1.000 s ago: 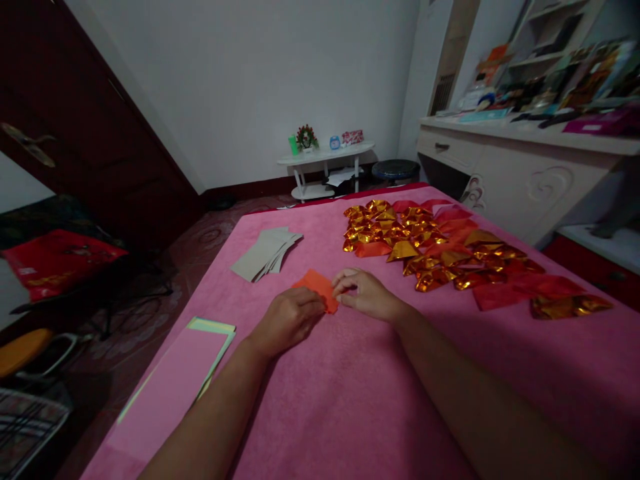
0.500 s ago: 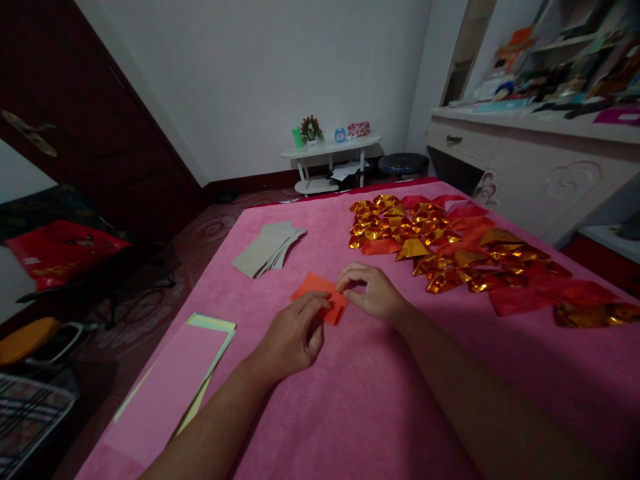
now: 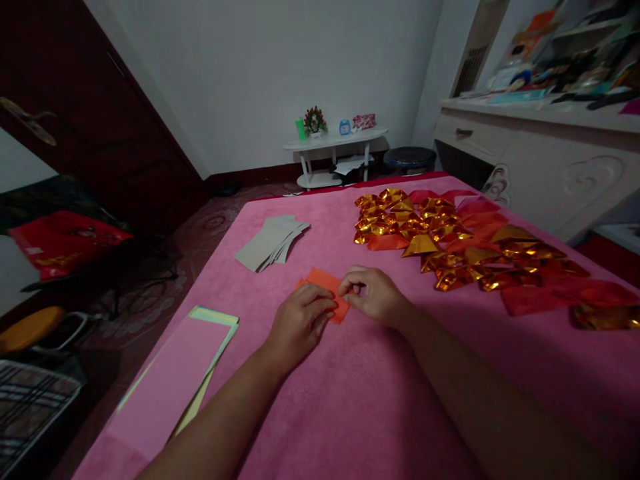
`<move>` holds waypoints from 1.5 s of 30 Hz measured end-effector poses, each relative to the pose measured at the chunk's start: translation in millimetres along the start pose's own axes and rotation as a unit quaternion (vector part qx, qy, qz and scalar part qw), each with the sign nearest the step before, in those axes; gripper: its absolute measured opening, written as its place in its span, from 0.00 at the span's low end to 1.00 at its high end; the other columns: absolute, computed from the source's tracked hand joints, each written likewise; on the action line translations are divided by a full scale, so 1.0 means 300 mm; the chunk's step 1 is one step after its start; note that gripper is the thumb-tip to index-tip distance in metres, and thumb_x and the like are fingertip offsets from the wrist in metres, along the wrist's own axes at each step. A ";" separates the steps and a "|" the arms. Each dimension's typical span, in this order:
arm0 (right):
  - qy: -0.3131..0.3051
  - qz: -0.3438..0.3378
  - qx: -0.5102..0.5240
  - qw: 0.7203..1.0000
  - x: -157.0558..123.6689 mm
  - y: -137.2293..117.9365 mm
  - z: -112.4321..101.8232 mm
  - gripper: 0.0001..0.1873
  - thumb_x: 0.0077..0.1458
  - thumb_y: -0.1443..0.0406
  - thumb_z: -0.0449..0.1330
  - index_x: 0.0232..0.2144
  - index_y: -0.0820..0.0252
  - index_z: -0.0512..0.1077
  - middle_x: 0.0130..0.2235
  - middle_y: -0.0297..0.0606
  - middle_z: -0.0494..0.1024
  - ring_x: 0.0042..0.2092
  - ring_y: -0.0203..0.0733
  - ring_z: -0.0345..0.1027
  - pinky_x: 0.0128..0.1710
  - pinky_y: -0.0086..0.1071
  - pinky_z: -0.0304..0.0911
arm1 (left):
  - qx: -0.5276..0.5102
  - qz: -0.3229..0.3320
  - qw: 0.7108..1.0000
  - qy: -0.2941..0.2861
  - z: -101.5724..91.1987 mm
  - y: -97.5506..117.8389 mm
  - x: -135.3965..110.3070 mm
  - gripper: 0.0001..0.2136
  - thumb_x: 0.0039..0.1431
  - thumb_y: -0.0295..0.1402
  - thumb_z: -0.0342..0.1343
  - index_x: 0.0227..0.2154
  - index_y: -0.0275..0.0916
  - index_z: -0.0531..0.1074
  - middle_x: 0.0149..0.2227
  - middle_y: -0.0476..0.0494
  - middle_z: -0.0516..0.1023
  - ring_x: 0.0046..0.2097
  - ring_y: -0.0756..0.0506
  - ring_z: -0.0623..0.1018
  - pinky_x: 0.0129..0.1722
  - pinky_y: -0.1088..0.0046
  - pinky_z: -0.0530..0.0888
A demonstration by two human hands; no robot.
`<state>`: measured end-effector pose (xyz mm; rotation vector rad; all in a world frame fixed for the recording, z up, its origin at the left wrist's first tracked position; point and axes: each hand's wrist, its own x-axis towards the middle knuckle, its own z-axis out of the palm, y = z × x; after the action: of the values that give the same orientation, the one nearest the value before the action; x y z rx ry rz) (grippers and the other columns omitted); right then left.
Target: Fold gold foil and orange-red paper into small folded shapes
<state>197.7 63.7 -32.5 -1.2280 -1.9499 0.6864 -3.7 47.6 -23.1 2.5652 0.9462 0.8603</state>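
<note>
A small sheet of orange paper (image 3: 324, 279), folded along its near side, lies on the pink cloth in front of me. My left hand (image 3: 296, 325) is closed over its left part, with curled fingertips pressing on the fold. At the paper's right edge, my right hand (image 3: 374, 295) pinches a corner between thumb and fingers. The hands are close together, and their fingers hide part of the sheet. Beyond my left hand lies a fanned stack of grey paper sheets (image 3: 270, 243). Farther right are rows of folded gold foil and red paper pieces (image 3: 421, 245).
Pink, green and yellow sheets (image 3: 175, 373) lie along the left edge of the pink-covered table (image 3: 320, 420). A white side table (image 3: 337, 139) stands by the wall. To the right is a white cabinet (image 3: 530, 143) with bottles on top; a red bag (image 3: 67, 241) is at left.
My left fingers have moved slightly right over the fold, and my right hand keeps its pinch at the edge. The whole view has shifted a little.
</note>
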 end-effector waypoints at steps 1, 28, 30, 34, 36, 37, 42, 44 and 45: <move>0.004 0.002 0.005 1.000 0.000 0.002 0.002 0.08 0.45 0.74 0.58 0.26 0.58 0.74 0.29 0.32 0.71 0.29 0.32 0.63 0.29 0.26 0.56 | 0.005 0.005 1.000 -0.011 -0.002 0.007 0.000 0.09 0.60 0.27 0.50 0.39 0.39 0.75 0.41 0.42 0.76 0.43 0.46 0.74 0.44 0.67 0.73; -0.059 0.020 0.002 0.998 0.012 0.011 -0.020 0.10 0.39 0.74 0.61 0.29 0.59 0.74 0.31 0.31 0.73 0.32 0.34 0.63 0.32 0.26 0.58 | 0.015 0.023 0.999 -0.030 -0.025 0.039 -0.004 0.10 0.57 0.25 0.52 0.40 0.38 0.75 0.42 0.42 0.77 0.43 0.46 0.74 0.43 0.68 0.73; -0.058 0.022 0.008 0.998 0.013 0.017 -0.016 0.11 0.39 0.75 0.60 0.28 0.59 0.73 0.31 0.31 0.73 0.32 0.33 0.63 0.31 0.26 0.58 | 0.041 0.031 0.998 -0.029 -0.029 0.036 -0.007 0.09 0.58 0.27 0.53 0.40 0.39 0.75 0.41 0.43 0.77 0.42 0.46 0.74 0.42 0.68 0.73; -0.058 0.029 0.018 0.998 0.015 0.019 -0.015 0.11 0.38 0.75 0.60 0.28 0.60 0.74 0.30 0.31 0.73 0.31 0.33 0.63 0.31 0.26 0.58 | 0.071 0.030 0.996 -0.038 -0.026 0.035 -0.002 0.10 0.58 0.27 0.52 0.40 0.40 0.75 0.40 0.44 0.78 0.42 0.45 0.74 0.42 0.67 0.73; -0.061 0.036 0.023 0.997 0.016 0.014 -0.018 0.11 0.38 0.75 0.59 0.27 0.60 0.74 0.30 0.31 0.73 0.31 0.33 0.63 0.30 0.26 0.58 | 0.068 0.021 0.997 -0.041 -0.020 0.036 0.004 0.11 0.58 0.25 0.51 0.40 0.41 0.75 0.40 0.45 0.78 0.42 0.46 0.74 0.41 0.68 0.73; -0.062 0.039 0.024 0.997 0.016 0.011 -0.019 0.11 0.38 0.75 0.59 0.27 0.60 0.74 0.30 0.31 0.73 0.31 0.33 0.63 0.30 0.26 0.58 | 0.063 0.014 0.997 -0.041 -0.018 0.036 0.007 0.11 0.59 0.25 0.51 0.39 0.41 0.75 0.40 0.45 0.78 0.42 0.46 0.74 0.41 0.69 0.73; -0.067 0.048 0.022 0.996 0.014 -0.001 -0.023 0.12 0.39 0.76 0.58 0.27 0.60 0.74 0.30 0.32 0.74 0.31 0.34 0.64 0.31 0.26 0.59 | 0.044 -0.022 0.998 -0.025 -0.013 0.036 0.009 0.08 0.60 0.29 0.52 0.36 0.41 0.76 0.37 0.45 0.77 0.39 0.47 0.74 0.38 0.71 0.72; -0.066 0.050 0.021 0.996 0.014 -0.001 -0.021 0.12 0.39 0.76 0.58 0.28 0.59 0.74 0.31 0.32 0.74 0.32 0.34 0.64 0.32 0.26 0.59 | 0.044 -0.029 0.998 -0.018 -0.012 0.036 0.005 0.07 0.60 0.29 0.53 0.35 0.42 0.77 0.35 0.45 0.76 0.38 0.47 0.74 0.37 0.71 0.72; -0.067 0.050 0.020 0.996 0.013 0.001 -0.020 0.12 0.39 0.75 0.59 0.28 0.59 0.75 0.31 0.32 0.74 0.32 0.34 0.64 0.32 0.26 0.59 | 0.043 -0.031 0.998 -0.016 -0.011 0.036 0.003 0.07 0.60 0.29 0.53 0.35 0.42 0.77 0.35 0.45 0.76 0.37 0.47 0.73 0.36 0.71 0.72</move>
<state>201.7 67.8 -27.9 -1.2907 -1.9833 0.8742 0.2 40.1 -15.5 2.5984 1.0695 0.7745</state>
